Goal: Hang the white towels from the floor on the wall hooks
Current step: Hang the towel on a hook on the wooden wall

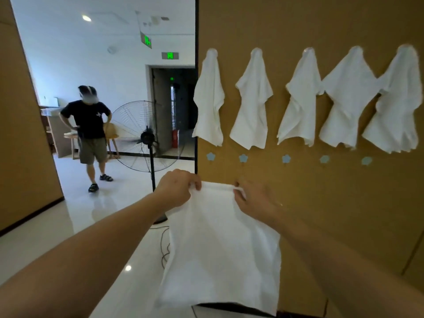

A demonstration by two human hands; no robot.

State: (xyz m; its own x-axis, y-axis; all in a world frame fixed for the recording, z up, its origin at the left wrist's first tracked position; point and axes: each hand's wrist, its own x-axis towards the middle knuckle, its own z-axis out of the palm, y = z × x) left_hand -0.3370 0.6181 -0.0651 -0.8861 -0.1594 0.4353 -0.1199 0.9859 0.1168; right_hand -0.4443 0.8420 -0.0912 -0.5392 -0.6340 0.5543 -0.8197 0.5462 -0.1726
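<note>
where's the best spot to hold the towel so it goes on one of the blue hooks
Keep the top hem: the left hand and right hand already pinch the towel at its upper corners, the rest hanging free. Bunch the hem's middle from above for the leftmost blue hook.

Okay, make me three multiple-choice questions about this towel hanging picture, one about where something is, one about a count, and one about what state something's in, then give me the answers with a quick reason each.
1. Where are the blue flower-shaped hooks?
A. Above the hung towels
B. In a row below the hung towels
C. On the floor

2. How many white towels already hang on the wall?
A. Three
B. Five
C. Seven

3. How is the held towel carried?
A. Pinched at its top edge by both hands
B. Draped over one arm
C. Bunched in one fist

Answers:
1 B, the blue hooks sit under the towels' lower edges.
2 B, five hang side by side.
3 A, the left hand and right hand each grip a top corner, and it hangs flat.
</note>
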